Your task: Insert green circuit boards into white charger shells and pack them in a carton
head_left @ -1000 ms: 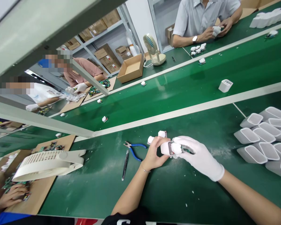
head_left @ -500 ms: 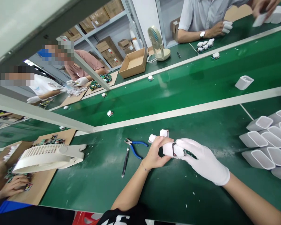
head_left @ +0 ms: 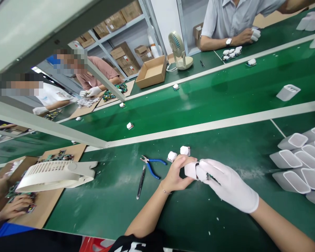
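My bare left hand (head_left: 174, 174) is closed around a white plastic casing (head_left: 190, 170), thumb below and fingers above. At the casing's right end sits a white-capped circuit board (head_left: 201, 172), pinched by the fingers of my white-gloved right hand (head_left: 232, 185). The cap meets the casing's mouth; how deep the board reaches inside is hidden. Just beyond my left hand, two more white-capped boards, a left one (head_left: 172, 156) and a right one (head_left: 184, 151), lie on the green bench. Blue-handled cutting pliers (head_left: 154, 168) and dark tweezers (head_left: 141, 182) lie left of my left hand.
Several white casings (head_left: 289, 182) stand grouped at the right. Across a white rail (head_left: 199, 128) runs a green conveyor belt (head_left: 220, 96) carrying capped boards and a casing (head_left: 288, 92). A cream fan (head_left: 52, 176) lies at left beside a person's hand. Other people sit opposite.
The capped board has gone further into the casing; its green edge no longer shows by my right hand. Items on the belt have shifted right. The person opposite has drawn one hand away.
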### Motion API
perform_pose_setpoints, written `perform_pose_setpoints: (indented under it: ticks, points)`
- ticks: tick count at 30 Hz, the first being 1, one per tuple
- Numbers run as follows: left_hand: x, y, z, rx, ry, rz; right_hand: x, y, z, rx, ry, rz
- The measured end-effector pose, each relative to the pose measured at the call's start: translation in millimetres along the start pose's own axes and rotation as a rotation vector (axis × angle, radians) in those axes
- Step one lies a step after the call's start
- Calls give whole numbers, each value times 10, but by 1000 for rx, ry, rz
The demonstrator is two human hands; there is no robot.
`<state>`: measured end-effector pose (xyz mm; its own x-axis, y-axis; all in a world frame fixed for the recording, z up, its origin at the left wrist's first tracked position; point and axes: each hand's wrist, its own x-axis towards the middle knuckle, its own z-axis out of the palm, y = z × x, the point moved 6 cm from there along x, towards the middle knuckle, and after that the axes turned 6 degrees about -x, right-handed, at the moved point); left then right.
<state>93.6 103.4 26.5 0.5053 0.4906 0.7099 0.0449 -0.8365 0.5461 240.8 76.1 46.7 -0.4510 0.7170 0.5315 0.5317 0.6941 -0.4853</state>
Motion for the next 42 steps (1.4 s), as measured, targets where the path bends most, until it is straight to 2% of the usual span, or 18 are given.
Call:
perform_pose_setpoints:
  ticks: [6,11,15,20,28,34,37,39,42]
  points:
    - [4,18,20,-27,15,17,-6,-71,-17,-35,25,-37]
    - [4,8,7,-46,19,-12,-47,4,-72,-39,39,64]
    - [-3,2,1,-41,17,-5,-31,-11,-100,-40,21,18]
    - [-17,1,15,-27,19,20,-14,-16,-71,-28,-30,33]
    - [4,21,19,-5,14,39,-23,-30,-57,-133,-7,-23]
    - [11,26,35,-46,13,16,6,-26,-41,-109,-31,-27]
    - [14,30,45,-61,7,-10,10,3,-68,-34,-53,18]
    - [21,35,55,-81,8,-35,3,39,-80,115,-79,88]
    - [38,65,79,-121,23,-50,-23,142,-31,508,-103,343]
